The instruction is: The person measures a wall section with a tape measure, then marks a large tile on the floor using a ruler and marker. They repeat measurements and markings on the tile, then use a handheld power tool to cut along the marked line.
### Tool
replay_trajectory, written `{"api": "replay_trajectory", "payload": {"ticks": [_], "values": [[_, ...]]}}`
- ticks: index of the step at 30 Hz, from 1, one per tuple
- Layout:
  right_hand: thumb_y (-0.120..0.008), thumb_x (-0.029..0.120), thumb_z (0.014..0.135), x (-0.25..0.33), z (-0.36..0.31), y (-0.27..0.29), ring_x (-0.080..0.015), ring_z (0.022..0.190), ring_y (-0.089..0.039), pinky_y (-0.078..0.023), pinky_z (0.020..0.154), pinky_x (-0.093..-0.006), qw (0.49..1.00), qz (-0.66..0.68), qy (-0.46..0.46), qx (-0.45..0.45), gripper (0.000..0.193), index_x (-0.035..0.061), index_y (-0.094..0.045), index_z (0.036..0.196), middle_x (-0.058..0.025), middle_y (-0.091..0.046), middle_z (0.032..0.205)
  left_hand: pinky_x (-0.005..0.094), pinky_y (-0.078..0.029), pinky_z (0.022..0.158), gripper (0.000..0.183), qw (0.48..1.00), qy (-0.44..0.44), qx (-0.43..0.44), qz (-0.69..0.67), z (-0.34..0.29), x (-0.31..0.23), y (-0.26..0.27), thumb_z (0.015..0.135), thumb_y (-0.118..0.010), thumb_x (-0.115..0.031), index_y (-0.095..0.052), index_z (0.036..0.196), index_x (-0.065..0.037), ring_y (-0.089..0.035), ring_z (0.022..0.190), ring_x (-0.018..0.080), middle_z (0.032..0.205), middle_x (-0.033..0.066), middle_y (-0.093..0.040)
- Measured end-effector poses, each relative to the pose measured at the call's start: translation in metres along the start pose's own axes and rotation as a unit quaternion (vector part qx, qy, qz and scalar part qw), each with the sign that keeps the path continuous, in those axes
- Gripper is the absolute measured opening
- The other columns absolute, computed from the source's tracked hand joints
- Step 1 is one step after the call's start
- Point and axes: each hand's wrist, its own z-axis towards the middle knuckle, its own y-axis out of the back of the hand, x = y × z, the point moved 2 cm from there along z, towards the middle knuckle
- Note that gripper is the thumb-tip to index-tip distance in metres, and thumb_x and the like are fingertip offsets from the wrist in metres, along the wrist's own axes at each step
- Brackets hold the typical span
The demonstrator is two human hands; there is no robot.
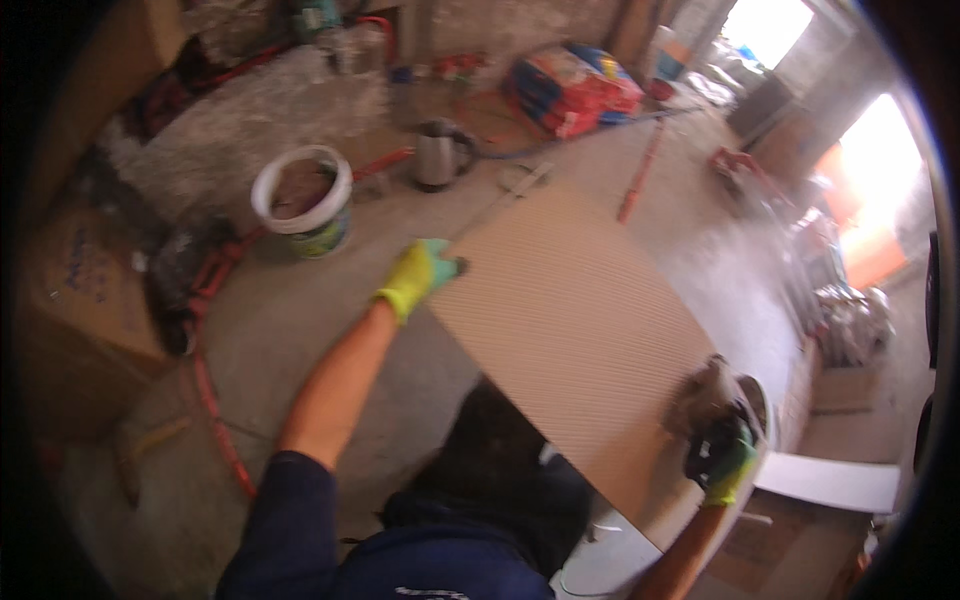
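Observation:
A large tan tile (570,320) with a finely ribbed face up lies slantwise in front of me. My left hand (418,275), in a yellow-green glove, closes on the tile's left corner, its dark fingertip over the edge. Over the tile's right end is my right hand (725,460), in a matching glove with a dark palm. It is closed on a grey-brown, wet-looking lump (712,395), perhaps a sponge or rag; its exact kind is blurred. Part of a pale round rim shows behind that lump.
A white bucket (345,190) of brown material stands at the left, with a metal kettle (434,155) beyond. A red-and-blue sack (575,90) lies at the back. A red hose (215,400) curves along the floor by a cardboard box (90,285). A white board (830,483) lies at right.

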Motion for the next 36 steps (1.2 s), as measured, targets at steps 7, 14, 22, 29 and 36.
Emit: {"api": "replay_trajectory", "payload": {"ticks": [7,14,22,29,36], "values": [[-0.067,0.011,0.074,-0.011,-0.001,0.011,-0.0331,0.113,-0.060,-0.047,0.100,-0.0352,0.893,-0.384,0.230,0.043,0.057,-0.0065,-0.055,0.126,-0.0222,-0.061,0.123,0.0420,-0.047,0.099,0.074,0.997,0.072,0.022,0.010,-0.002,-0.020,0.003,0.079,-0.078,-0.046,-0.060,0.129,0.005,-0.062,0.117,0.0370,0.123,0.0258,-0.065],[-0.063,0.013,0.082,-0.001,0.004,0.005,-0.0252,0.105,-0.060,-0.047,0.093,-0.0329,0.866,-0.396,0.305,0.033,0.049,-0.0059,-0.057,0.127,-0.0140,-0.063,0.115,0.0421,-0.048,0.100,0.074,0.993,0.094,0.053,0.037,0.003,-0.014,0.005,0.079,-0.079,-0.047,-0.060,0.129,0.004,-0.061,0.119,0.0356,0.127,0.0249,-0.063],[-0.053,0.010,0.095,-0.005,0.009,0.011,-0.0157,0.079,-0.063,-0.052,0.073,-0.0289,0.984,-0.160,0.082,0.017,0.028,-0.0031,-0.067,0.116,-0.0092,-0.069,0.095,0.0451,-0.051,0.077,0.048,1.000,0.002,-0.013,-0.003,0.008,0.009,-0.003,0.082,-0.074,-0.040,-0.070,0.104,0.002,-0.070,0.088,0.0375,0.098,0.0254,-0.071],[-0.048,0.005,0.092,-0.018,0.010,0.019,-0.0161,0.080,-0.063,-0.052,0.074,-0.0294,0.915,-0.300,0.267,0.037,0.029,-0.0051,-0.068,0.111,-0.0094,-0.069,0.093,0.0388,-0.052,0.076,0.051,0.999,0.035,0.034,0.016,0.010,0.007,0.004,0.083,-0.075,-0.040,-0.067,0.112,0.002,-0.069,0.083,0.0299,0.094,0.0213,-0.071],[-0.049,0.006,0.090,-0.021,0.007,0.020,-0.0168,0.082,-0.063,-0.052,0.074,-0.0298,0.970,-0.194,0.148,0.017,0.030,-0.0057,-0.068,0.110,-0.0098,-0.069,0.094,0.0373,-0.052,0.082,0.057,0.999,0.044,0.028,0.006,0.004,-0.001,0.007,0.084,-0.075,-0.039,-0.064,0.119,0.005,-0.070,0.096,0.0304,0.105,0.0241,-0.071]]}}
